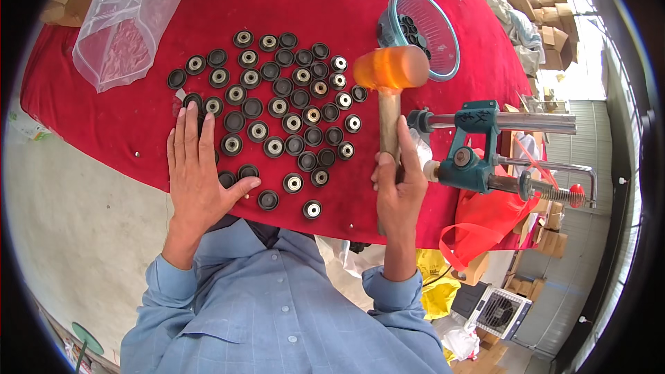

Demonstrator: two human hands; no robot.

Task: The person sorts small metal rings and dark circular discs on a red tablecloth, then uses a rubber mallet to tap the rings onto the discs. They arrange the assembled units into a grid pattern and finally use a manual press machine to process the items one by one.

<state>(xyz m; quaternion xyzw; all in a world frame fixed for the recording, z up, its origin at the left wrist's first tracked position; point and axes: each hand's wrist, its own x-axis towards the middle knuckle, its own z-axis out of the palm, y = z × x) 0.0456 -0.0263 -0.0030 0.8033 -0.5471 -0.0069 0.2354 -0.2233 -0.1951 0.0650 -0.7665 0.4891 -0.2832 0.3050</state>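
My right hand (400, 190) is wrapped round the wooden handle of a mallet (391, 69) with an orange, see-through head. The mallet's head points away from me over the red cloth. At the left, my left hand (194, 173) lies flat with its fingers stretched and thumb out, over the edge of a group of small black round caps (253, 107). Some caps show a metal bearing (258, 130) in the middle; others show only black. A few caps beside and under the left hand are partly hidden.
A green hand press (474, 138) with metal rods stands at the table's right. Behind the mallet is a blue see-through basket (443, 41) of black parts. A clear plastic bag (128, 34) lies far left. A red bag (485, 218) hangs by the right edge.
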